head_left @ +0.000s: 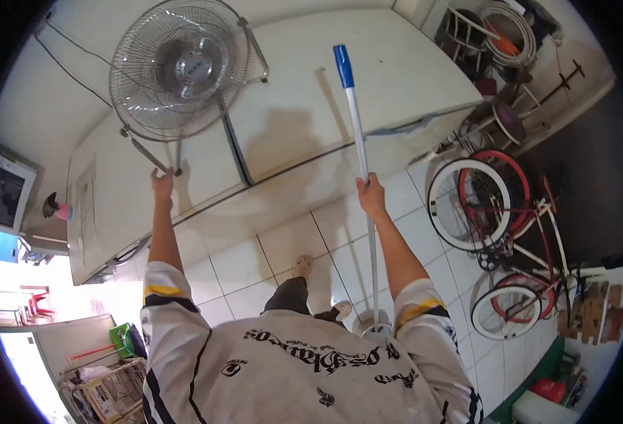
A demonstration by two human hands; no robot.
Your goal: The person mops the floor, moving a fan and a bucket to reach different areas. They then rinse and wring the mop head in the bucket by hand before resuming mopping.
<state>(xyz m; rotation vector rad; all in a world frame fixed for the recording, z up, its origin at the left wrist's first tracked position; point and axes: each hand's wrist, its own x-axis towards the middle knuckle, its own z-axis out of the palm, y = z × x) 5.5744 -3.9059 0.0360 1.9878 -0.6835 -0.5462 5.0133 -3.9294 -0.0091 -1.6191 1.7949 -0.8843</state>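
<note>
My right hand is closed around a long pale pole with a blue grip at its top. The pole stands nearly upright, and its lower end runs down to a round pale thing by my shoe, partly hidden by my shirt. A large metal fan with a wire cage rests on the long white surface. My left hand has its fingers closed at the end of the fan's metal stand leg.
The white chest-like unit runs along the wall before me, its edge above the tiled floor. Bicycles stand at the right. A wire rack is at lower left, and a coiled hose hangs top right.
</note>
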